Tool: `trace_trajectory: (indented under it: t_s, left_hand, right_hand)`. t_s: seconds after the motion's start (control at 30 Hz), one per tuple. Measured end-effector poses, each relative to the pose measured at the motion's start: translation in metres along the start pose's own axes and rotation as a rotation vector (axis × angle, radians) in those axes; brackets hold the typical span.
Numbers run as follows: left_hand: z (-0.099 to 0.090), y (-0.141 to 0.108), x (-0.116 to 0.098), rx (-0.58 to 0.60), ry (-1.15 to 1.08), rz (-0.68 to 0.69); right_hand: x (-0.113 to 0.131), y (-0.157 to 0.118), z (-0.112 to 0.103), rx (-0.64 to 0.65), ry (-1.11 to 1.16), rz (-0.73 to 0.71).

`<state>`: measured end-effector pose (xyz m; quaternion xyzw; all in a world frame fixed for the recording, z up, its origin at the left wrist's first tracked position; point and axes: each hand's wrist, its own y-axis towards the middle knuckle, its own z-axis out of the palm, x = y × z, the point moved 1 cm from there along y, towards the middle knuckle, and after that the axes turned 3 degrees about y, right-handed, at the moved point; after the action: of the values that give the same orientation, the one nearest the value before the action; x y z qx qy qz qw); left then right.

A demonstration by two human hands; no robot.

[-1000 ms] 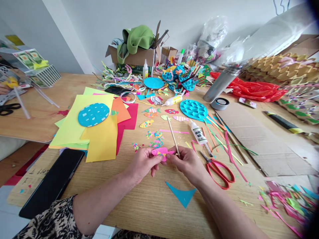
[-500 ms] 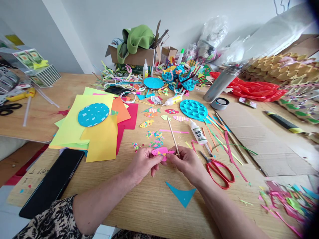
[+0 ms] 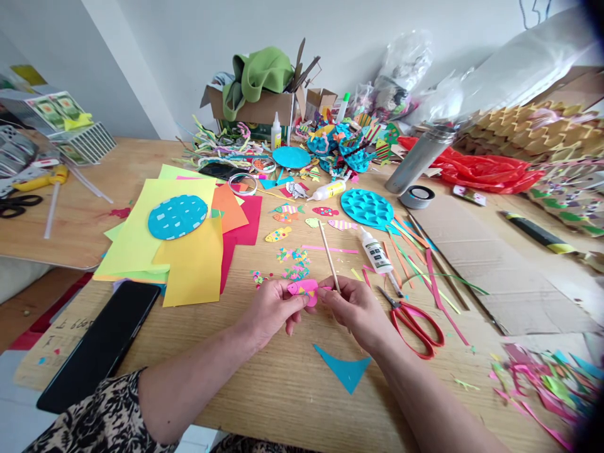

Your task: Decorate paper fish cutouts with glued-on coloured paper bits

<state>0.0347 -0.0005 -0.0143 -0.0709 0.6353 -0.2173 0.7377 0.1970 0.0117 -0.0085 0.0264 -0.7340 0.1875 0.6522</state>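
My left hand pinches a pink paper fish with small yellow pieces on its body. My right hand is closed around a thin pale wooden stick, which points up and away. Its thumb and fingertips are at the fish's tail and partly cover it. Just beyond both hands lie tiny coloured paper bits and several decorated paper fish, among them a yellow one. A white glue bottle and red-handled scissors lie to the right. A blue paper scrap is nearer me.
Coloured paper sheets under a blue spotted oval and a black phone lie on the left. At right are a cardboard sheet, a metal flask, a tape roll and paper strips. A filled box stands behind.
My right fingertips have shifted slightly over the fish's tail, covering more of it. Both hands otherwise stay in place with the fish and the stick.
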Motion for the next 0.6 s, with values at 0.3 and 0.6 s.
trace_trajectory:
  t_s: [0.3,0.6]
  left_hand:
    - [-0.001,0.001,0.001,-0.037,-0.021,-0.003]
    - [-0.003,0.003,0.001,-0.068,-0.031,0.005]
  right_hand:
    - [0.008,-0.004,0.003,-0.290,-0.162,-0.205]
    - [0.003,-0.008,-0.013,-0.605,0.113,-0.424]
